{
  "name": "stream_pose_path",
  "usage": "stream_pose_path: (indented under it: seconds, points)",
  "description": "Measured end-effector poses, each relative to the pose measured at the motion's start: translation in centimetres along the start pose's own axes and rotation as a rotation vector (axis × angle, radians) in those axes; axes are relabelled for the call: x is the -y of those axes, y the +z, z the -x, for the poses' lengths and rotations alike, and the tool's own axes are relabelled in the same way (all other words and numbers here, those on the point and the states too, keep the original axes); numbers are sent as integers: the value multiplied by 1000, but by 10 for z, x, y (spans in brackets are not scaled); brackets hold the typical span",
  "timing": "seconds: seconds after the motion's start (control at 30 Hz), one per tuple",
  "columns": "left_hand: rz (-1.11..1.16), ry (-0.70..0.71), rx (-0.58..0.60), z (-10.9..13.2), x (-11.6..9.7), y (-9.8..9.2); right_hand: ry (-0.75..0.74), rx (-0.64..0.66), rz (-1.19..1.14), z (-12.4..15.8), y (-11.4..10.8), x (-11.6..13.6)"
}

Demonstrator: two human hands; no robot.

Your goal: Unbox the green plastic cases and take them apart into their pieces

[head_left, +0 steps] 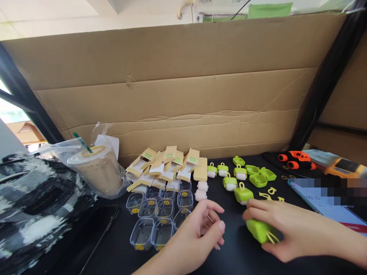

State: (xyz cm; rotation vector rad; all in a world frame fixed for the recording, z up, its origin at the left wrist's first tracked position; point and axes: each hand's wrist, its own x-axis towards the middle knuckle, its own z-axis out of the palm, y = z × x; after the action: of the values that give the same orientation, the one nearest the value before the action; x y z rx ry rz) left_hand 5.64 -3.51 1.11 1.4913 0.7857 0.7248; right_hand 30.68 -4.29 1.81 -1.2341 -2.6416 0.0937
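My right hand is closed around a bright green case with a pale loop hanging from it, low at the right. Just behind it sits another green case with a loop on top. My left hand, fingers curled but apart, holds nothing that shows; it is beside the clear plastic boxes. Two small white pieces lie behind my left hand. Further back stand several green-and-white cases with loops, next to open green shells. Small yellow-green loops lie behind my right hand.
Flattened cardboard sleeves are piled behind the clear boxes. On the left are a bagged iced drink, a dark phone and black-and-white fabric. An orange toy car and a lit phone are at right. Cardboard stands behind.
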Motion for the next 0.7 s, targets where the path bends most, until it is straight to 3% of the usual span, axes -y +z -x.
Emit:
stream_pose_path:
  seconds: [0.13, 0.23, 0.37, 0.5, 0.7]
  points:
    - [150, -93, -41, -2, 1, 7, -145, -212, -205, -15, -1, 8]
    - [288, -181, -40, -6, 6, 8, -200, -375, -285, -16, 13, 20]
    - [449, -182, 128, -10, 9, 6, -243, -395, -281, -16, 33, 31]
    - [404, -64, 74, -10, 3, 7, -219, -476, -223, -24, 30, 36]
    - [238, -101, 83, -2, 20, 10, -313, -524, -280, -19, 35, 35]
